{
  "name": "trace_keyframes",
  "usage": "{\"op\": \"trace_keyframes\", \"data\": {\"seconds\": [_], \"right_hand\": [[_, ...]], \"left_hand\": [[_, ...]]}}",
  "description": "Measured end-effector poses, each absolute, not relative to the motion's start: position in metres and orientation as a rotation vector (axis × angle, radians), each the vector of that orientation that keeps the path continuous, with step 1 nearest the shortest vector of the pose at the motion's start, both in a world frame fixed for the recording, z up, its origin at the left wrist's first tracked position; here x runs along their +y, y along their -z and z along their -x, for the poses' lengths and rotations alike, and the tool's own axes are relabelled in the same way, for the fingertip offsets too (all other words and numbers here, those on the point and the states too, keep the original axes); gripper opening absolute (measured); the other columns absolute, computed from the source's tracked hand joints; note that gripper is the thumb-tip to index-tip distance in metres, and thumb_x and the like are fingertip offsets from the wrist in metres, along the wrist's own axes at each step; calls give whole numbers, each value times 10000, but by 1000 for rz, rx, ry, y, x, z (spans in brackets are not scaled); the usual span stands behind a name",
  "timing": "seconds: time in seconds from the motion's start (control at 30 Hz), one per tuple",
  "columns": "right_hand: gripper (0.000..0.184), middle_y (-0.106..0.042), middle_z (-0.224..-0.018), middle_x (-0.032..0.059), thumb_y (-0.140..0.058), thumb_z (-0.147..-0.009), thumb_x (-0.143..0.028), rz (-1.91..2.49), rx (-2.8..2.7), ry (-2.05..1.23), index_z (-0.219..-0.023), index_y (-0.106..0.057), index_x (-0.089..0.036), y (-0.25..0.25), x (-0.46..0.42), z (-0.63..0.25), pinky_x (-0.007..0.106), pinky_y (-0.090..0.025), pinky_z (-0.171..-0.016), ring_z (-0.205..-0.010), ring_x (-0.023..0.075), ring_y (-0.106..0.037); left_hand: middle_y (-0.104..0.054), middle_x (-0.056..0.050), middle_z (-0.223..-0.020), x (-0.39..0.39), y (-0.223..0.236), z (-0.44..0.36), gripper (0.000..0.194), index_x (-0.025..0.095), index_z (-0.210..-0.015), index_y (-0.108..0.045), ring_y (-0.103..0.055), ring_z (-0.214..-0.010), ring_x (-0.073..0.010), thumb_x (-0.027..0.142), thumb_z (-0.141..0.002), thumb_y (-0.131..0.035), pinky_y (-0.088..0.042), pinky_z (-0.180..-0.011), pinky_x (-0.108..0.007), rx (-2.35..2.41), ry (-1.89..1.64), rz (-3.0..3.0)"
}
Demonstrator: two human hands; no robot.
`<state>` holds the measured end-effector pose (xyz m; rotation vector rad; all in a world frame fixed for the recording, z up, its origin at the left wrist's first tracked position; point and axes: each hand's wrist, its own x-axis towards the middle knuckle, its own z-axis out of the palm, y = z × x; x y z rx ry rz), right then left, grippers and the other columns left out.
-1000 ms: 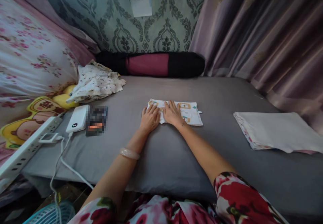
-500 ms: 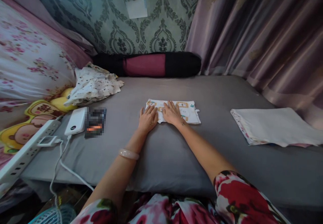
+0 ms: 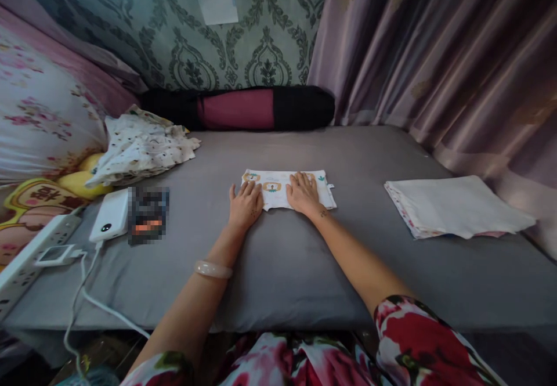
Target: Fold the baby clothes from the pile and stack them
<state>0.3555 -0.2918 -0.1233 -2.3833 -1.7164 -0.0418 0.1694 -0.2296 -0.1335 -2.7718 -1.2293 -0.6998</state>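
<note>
A white folded cloth [image 3: 278, 201] with brown and green printed pictures lies flat on the grey bed sheet [image 3: 287, 276]. My left hand [image 3: 246, 205] rests on its left end, fingers stretched out. Flat on the right half of the cloth is my right hand [image 3: 303, 193], its fingers a little apart and covering part of the print. A small white tag sticks out at the cloth's right edge. Neither hand grips the fabric.
A stack of folded white cloths [image 3: 456, 205] lies at the right. Crumpled spotted cloths [image 3: 145, 147] are at the back left. Nearer on the left are a white power bank [image 3: 111, 215], a blurred-out item [image 3: 149, 215] and a power strip [image 3: 32, 255]. A black-and-red roll [image 3: 237, 108] lies along the wall.
My right hand has slid to the right over the cloth, so the gap between my hands is wider. My left hand stays at the left end. The view has turned slightly right.
</note>
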Motion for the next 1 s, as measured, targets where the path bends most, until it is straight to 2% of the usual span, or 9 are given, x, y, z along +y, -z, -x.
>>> {"op": "trace_keyframes", "data": {"seconds": [0.23,0.4,0.53,0.73,1.0], "right_hand": [[517,-355,-1527,144,-287,-991,-352,2386,-1709,-38,-1433,-422,-121,122,-291,-357,492,-135,-1151,-1418,283,-258],[508,-360,-1527,133,-277,-989,-328,2376,-1712,-62,-1427,-426,-119,118,-298,-365,450,-165,-1154,-1419,263,-262],[512,-359,-1528,130,-253,-996,-345,2424,-1650,-59,-1438,-412,-140,117,-304,-376,479,-168,-1149,-1425,274,-256],[557,-320,-1547,145,-234,-996,-359,2465,-1634,-86,-1454,-384,-80,125,-305,-386,476,-134,-1166,-1435,273,-237],[558,-318,-1547,147,-264,-980,-348,2460,-1621,-94,-1451,-390,-77,123,-305,-383,475,-142,-1166,-1434,277,-243]], "left_hand": [[-569,-97,-1366,-232,131,-169,379,249,-1247,-574,-468,-1303,-257,285,-967,-320,-157,-1144,-565,-1232,676,2781],[-571,-95,-1368,-233,129,-169,377,264,-1249,-574,-467,-1306,-259,288,-961,-331,-166,-1142,-567,-1248,671,2790],[-569,-99,-1368,-233,129,-169,377,259,-1245,-576,-469,-1306,-258,286,-959,-332,-162,-1143,-565,-1259,685,2795],[-564,-102,-1375,-233,129,-169,377,256,-1244,-580,-467,-1310,-266,292,-956,-338,-167,-1139,-571,-1271,688,2808],[-574,-92,-1365,-236,124,-170,385,260,-1241,-583,-467,-1311,-256,276,-956,-325,-176,-1138,-569,-1293,679,2813]]}}
